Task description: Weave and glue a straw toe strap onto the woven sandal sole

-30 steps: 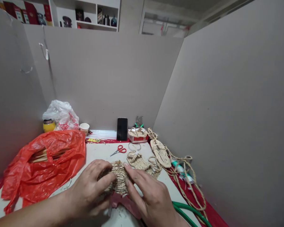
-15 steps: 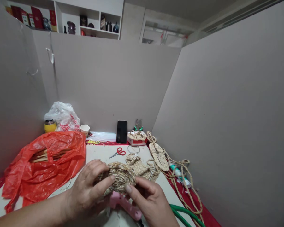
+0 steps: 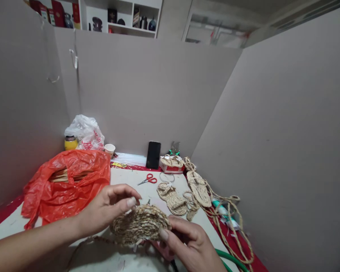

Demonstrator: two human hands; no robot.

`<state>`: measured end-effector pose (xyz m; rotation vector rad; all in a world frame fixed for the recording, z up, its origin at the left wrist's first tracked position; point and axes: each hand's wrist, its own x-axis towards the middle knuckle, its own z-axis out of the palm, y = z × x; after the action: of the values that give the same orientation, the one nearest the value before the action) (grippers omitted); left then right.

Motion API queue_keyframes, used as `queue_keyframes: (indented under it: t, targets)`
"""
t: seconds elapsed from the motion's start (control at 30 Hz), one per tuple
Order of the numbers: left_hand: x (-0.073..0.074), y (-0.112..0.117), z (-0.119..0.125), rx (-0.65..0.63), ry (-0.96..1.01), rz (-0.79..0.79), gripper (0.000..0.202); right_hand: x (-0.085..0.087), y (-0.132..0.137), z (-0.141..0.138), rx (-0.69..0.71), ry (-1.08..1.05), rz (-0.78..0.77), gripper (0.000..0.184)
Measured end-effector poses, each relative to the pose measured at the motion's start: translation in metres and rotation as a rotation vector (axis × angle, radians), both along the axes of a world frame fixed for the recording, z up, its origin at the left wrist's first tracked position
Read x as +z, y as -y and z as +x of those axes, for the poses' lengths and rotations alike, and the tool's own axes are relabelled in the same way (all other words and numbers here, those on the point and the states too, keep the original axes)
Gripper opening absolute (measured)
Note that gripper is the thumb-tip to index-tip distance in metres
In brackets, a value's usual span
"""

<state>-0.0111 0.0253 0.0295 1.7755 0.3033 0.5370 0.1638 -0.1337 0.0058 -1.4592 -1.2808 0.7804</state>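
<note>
A woven straw sole [image 3: 140, 228] is held flat above the white table [image 3: 130, 181], near the bottom middle of the view. My right hand [image 3: 189, 245] grips its right edge, thumb on top. My left hand [image 3: 109, 207] is curled at the sole's left end, fingers pinched together at its upper rim. A loose straw cord [image 3: 99, 240] trails from the sole to the left.
A red plastic bag [image 3: 68, 185] with straw stalks lies left. Red scissors [image 3: 149, 180], a black phone [image 3: 153, 155], a paper cup [image 3: 109, 149], a white bag [image 3: 86, 132] and a yellow jar [image 3: 70, 143] stand behind. Finished straw sandals [image 3: 172, 196] and rope [image 3: 232, 226] lie right; a green hose [image 3: 232, 260] runs at the bottom.
Both hands have lifted the woven sole off the pink object and turned it flatter. The view has swung slightly left.
</note>
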Motion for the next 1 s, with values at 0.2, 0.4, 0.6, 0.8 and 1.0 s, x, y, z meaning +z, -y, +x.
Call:
queue_keyframes:
  t: [0.2,0.4,0.6,0.8,1.0]
  targets:
    - [-0.014,0.004,-0.001,-0.083,-0.003,-0.163,0.027,-0.005,-0.005,-0.003,0.024,0.055,-0.006,0.032]
    - [-0.014,0.007,-0.002,-0.008,-0.023,-0.042,0.025,-0.006,-0.004,0.000,-0.017,0.213,0.004,0.022]
    - [-0.016,0.012,0.001,0.033,-0.161,0.089,0.017,0.000,-0.004,0.003,-0.273,0.528,0.432,0.020]
    - [-0.026,0.016,0.005,0.030,-0.228,0.121,0.017,-0.019,-0.024,-0.010,-0.014,0.530,0.411,0.023]
    - [-0.032,0.016,0.009,0.052,-0.271,-0.027,0.019,-0.026,-0.028,-0.010,0.022,0.808,0.512,0.024]
